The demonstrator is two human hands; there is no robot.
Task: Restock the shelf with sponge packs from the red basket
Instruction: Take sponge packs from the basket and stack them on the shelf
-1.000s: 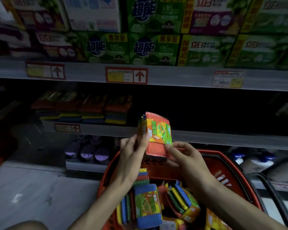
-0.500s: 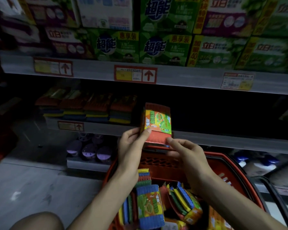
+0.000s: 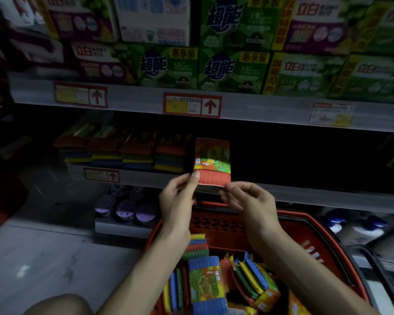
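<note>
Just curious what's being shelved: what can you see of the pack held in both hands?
The sponge pack is a flat rectangular packet in shiny wrap. Orange-red ribbed sponge shows at its lower end, and a green, yellow and orange printed label runs across the middle. It stands upright at the front of the shelf, its top dim in the dark opening, just right of the stacked packs. The left hand pinches its lower left corner, the right hand its lower right corner.

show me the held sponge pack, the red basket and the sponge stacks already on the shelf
held sponge pack [image 3: 212, 162], head view, on its printed label
red basket [image 3: 216, 226], head view, on its far mesh wall
shelved sponge stacks [image 3: 137, 153], head view, on a middle stack's front
</note>
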